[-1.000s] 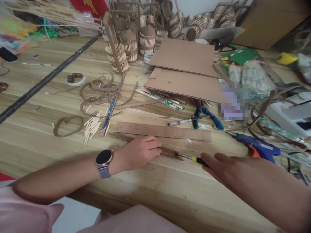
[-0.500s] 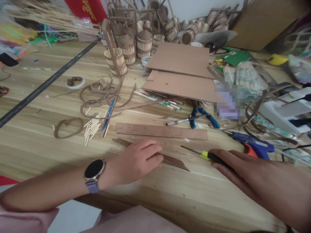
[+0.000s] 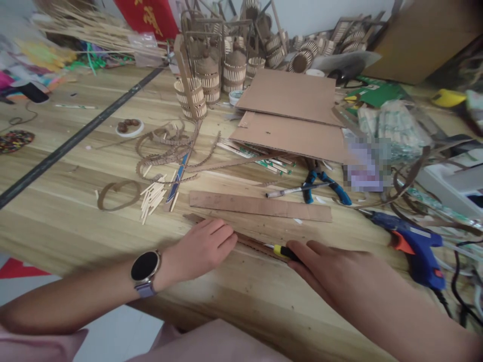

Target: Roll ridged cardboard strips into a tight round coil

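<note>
My left hand (image 3: 206, 249), with a watch on the wrist, presses its closed fingers on a narrow cardboard strip (image 3: 249, 242) that lies on the wooden table. Part of the strip is hidden beneath that hand. In my right hand (image 3: 324, 269) is a craft knife (image 3: 279, 250) with a yellow and black handle, its blade at the right part of the strip. Just beyond them lies a wider flat cardboard strip (image 3: 260, 206). My right fingers wrap round the handle and cover most of it.
A blue glue gun (image 3: 415, 244) lies at the right, with pliers (image 3: 324, 183) and a pen (image 3: 281, 192) farther in. Cut sticks (image 3: 154, 197) and curled cardboard strips (image 3: 166, 143) lie left of centre. Cardboard sheets (image 3: 290, 95) and small stick baskets (image 3: 190, 98) stand behind.
My right hand has moved left, bringing the knife from beside the narrow strip onto it. My left hand stays on the strip. The view has shifted slightly.
</note>
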Demonstrator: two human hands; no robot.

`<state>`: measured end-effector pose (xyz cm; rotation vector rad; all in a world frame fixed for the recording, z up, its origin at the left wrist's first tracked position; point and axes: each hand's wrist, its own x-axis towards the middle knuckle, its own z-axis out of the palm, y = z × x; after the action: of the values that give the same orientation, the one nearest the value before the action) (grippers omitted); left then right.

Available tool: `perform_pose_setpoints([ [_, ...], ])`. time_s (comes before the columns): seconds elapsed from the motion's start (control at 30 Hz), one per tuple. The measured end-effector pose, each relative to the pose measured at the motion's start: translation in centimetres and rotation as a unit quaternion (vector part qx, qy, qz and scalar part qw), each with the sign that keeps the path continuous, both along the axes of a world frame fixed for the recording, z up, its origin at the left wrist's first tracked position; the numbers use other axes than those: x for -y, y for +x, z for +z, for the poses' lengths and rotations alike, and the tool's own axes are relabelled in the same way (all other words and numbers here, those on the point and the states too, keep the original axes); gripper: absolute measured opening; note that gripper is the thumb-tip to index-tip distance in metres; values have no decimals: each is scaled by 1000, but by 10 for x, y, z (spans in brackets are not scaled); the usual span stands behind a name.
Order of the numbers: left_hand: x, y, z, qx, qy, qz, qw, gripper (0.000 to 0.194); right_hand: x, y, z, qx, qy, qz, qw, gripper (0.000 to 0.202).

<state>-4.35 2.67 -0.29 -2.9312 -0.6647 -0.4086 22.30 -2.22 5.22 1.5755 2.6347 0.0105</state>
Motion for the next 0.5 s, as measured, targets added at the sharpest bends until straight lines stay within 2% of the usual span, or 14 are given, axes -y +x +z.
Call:
perform_pose_setpoints([
  [0.1, 0, 0, 0, 1, -1, -3, 1000, 23, -2, -4, 1, 75, -14, 44, 996, 8],
  [0.2, 0, 0, -1, 3, 2, -2, 1000, 23, -2, -6, 0, 95, -14, 60, 994, 7],
  [0.4, 0, 2, -1, 12, -3, -5, 1000, 19, -5, -15, 10, 114, -48, 73, 990, 36],
  [0.5, 0, 2, 0, 7, -17, -4, 1000, 19, -5, -21, 19, 130, -61, 70, 987, 42],
])
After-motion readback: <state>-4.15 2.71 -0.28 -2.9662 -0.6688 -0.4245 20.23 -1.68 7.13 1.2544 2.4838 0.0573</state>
